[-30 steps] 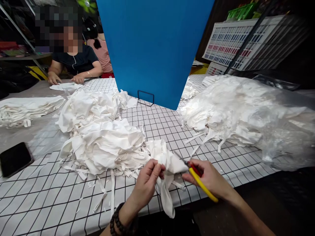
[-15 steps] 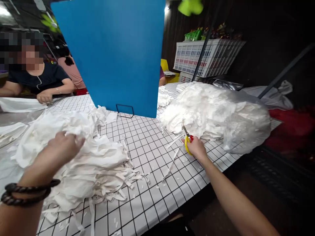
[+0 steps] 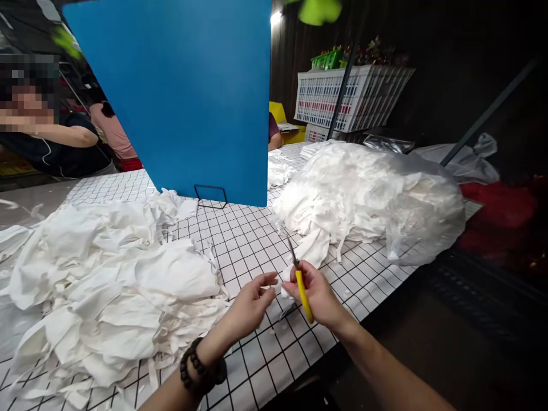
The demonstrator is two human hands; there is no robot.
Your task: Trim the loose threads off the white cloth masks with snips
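My right hand (image 3: 314,294) is wrapped round scissors (image 3: 303,297) with yellow handles, their blades pointing up and away. Its thumb and fingertips also pinch the near end of a white cloth piece (image 3: 314,246), which stretches back to the pile in the plastic bag. Close by on the left, my left hand (image 3: 253,299) has thumb and fingers apart, the tips just short of that cloth end. A dark beaded bracelet circles the left wrist. A large heap of white cloth pieces (image 3: 128,285) lies left of my hands.
A clear plastic bag (image 3: 415,228) of white cloth bulges at right. The blue board (image 3: 180,103) stands on a wire foot across the grid-patterned tablecloth (image 3: 240,245). Beyond are a person in dark clothing (image 3: 71,145), other people partly hidden, and a white crate (image 3: 334,97).
My left hand has moved right from the white heap to beside my right hand. My right hand has drawn nearer with the scissors and a cloth piece from the bag pile. The co-worker's arm has risen.
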